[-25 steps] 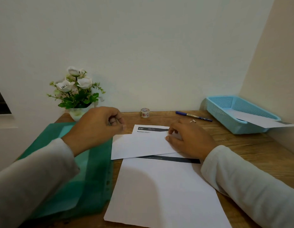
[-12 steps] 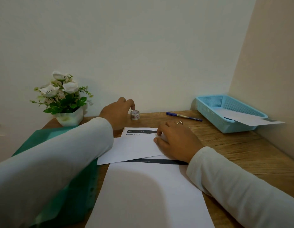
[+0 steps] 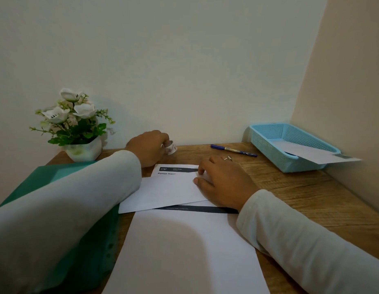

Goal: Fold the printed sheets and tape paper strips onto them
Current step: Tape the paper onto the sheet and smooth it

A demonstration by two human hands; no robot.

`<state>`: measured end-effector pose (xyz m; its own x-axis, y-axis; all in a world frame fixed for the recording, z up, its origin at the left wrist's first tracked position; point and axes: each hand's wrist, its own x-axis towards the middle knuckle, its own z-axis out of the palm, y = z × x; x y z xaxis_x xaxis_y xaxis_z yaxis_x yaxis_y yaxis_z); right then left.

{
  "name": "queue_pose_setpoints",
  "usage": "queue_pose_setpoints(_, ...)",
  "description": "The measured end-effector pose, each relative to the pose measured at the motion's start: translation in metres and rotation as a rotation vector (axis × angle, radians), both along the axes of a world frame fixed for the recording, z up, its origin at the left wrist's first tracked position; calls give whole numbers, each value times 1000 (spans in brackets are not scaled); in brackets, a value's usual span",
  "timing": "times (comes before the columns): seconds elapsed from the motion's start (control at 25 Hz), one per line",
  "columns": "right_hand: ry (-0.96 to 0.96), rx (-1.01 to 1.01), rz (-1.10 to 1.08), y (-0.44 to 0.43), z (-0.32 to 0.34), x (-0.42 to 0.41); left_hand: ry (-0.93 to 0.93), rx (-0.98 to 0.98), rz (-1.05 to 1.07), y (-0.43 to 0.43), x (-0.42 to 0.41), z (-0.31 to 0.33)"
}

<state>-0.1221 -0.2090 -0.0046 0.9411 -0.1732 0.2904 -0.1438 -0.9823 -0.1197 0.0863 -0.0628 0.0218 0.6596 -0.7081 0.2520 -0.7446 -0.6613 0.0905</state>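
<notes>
A folded printed sheet [image 3: 167,192] with a dark header bar lies in the middle of the wooden desk [image 3: 301,194]. My right hand [image 3: 222,183] rests on its right edge, fingers bent and pressing the paper down. Below it a larger white sheet [image 3: 184,251] lies flat, a dark band along its top. At the back of the desk my left hand [image 3: 150,147] grips a small patterned tape roll [image 3: 171,147], tilted and lifted off the wood.
A green plastic folder [image 3: 57,175] lies at the left under my left sleeve. A white pot of artificial flowers [image 3: 78,132] stands at the back left. A blue pen [image 3: 233,150] lies at the back, and a light blue basket [image 3: 290,145] holding a sheet sits at the right wall.
My left hand reached from above the folded sheet to the back of the desk and took hold of the tape roll, tilting it up. My right hand stayed on the sheet.
</notes>
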Motion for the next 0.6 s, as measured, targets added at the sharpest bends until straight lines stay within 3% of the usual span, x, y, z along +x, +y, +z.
queue_pose_setpoints(0.16, 16, 40, 7, -1, -1, 0, 205, -164, -126, 29, -33, 7)
queue_pose_setpoints(0.36, -322, 405, 205, 10, 0, 3, 345, -344, -243, 48, -80, -6)
queue_pose_setpoints(0.6, -375, 570, 273, 23, -9, 5, 434, -476, -328, 51, -97, -20)
